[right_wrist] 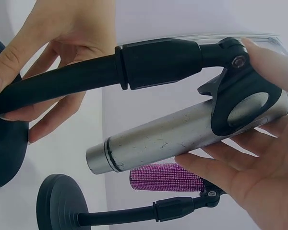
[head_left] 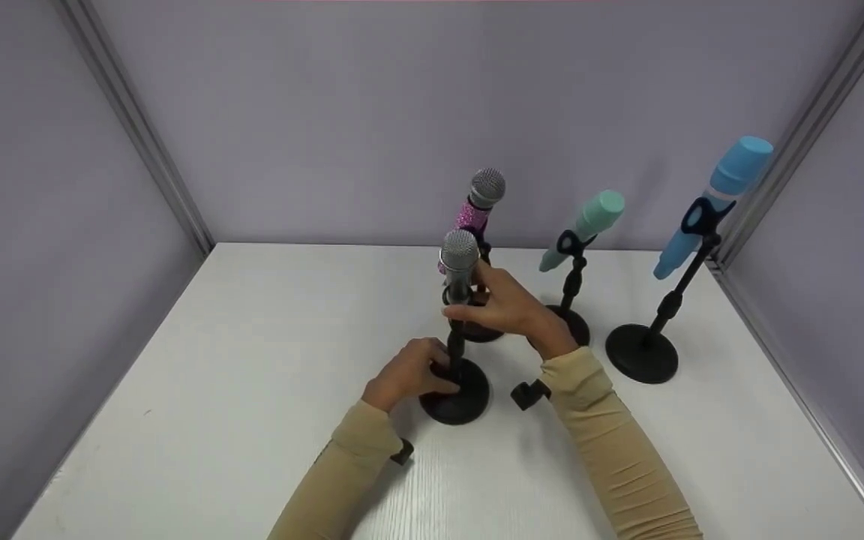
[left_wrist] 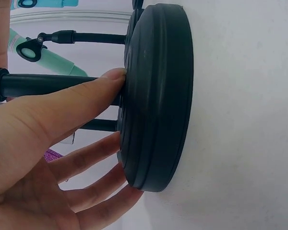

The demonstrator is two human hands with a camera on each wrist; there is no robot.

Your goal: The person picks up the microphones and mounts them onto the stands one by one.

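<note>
A silver microphone sits tilted in the clip of a black desk stand, its mesh head upward. My right hand holds the microphone at the clip, with the thumb by the clip's hinge and the fingers along the silver body. Low on the same stand, my left hand grips the round base. Its thumb presses the base's top near the pole, while the other fingers reach round the rim. Right behind stands a pink glittery microphone on its own stand, partly hidden by the silver one.
To the right, a mint-green microphone rests on a short stand, its base partly behind my right wrist. Farther right, a blue microphone leans on a taller stand. Grey panels enclose the white table at back and sides.
</note>
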